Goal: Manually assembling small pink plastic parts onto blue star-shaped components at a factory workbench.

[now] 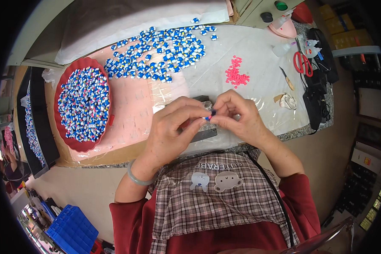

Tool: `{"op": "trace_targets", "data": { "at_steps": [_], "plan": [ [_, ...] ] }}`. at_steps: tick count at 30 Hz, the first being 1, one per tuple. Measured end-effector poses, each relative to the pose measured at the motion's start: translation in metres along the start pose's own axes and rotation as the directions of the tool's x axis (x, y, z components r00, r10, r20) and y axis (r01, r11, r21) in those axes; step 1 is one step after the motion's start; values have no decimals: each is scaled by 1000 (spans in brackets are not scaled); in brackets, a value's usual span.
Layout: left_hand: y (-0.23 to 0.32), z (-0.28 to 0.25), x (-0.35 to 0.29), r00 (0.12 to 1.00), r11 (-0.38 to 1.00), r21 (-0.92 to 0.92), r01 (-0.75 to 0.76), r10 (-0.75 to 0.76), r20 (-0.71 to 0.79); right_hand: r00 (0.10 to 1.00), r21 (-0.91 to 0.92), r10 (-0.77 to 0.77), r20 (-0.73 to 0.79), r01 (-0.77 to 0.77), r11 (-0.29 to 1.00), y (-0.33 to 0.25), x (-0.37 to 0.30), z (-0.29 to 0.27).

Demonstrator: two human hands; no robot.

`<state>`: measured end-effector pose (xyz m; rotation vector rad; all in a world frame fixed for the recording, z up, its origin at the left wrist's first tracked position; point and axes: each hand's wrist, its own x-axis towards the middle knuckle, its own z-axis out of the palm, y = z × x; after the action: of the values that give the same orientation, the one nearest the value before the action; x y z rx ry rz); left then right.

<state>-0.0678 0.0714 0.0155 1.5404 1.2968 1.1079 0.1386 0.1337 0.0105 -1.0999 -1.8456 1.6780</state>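
Over the near edge of the table, my left hand [173,125] pinches a small blue, white and pink piece [208,118] between thumb and fingertips. My right hand [240,113] meets it from the other side, thumb and forefinger closed at the piece; a tiny dark spot shows there, too small to name. Under the hands lies a dark block [205,134], mostly covered by them. Many similar blue and white pieces [173,51] are spread at the back of the table. Beyond my right hand is a little heap of pink bits [238,77].
A red scalloped tray [108,122] full of blue and white pieces stands at the left. On the right lie red-handled scissors [302,64], a knife [288,80], a crumpled white wad [288,101] and squeeze bottles [283,48]. A blue crate [74,228] sits at lower left.
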Motion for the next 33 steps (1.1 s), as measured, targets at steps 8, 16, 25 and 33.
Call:
{"op": "trace_targets", "data": {
  "at_steps": [8,16,25,33],
  "plan": [
    [-19,-104,-24,830,781,615,106,272,-488,954,-344,-100,-283,-3,939,23,-9,-58],
    [-39,-133,-30,829,390,884,256,382,-408,923,-633,-309,-231,98,768,41,7,-54],
    [-42,-41,24,931,696,711,-104,319,-176,887,-759,-461,30,321,566,42,15,-64],
    [-54,-30,35,971,722,677,-145,237,-45,931,-694,-342,-131,160,702,36,2,-55]
  ]
}}
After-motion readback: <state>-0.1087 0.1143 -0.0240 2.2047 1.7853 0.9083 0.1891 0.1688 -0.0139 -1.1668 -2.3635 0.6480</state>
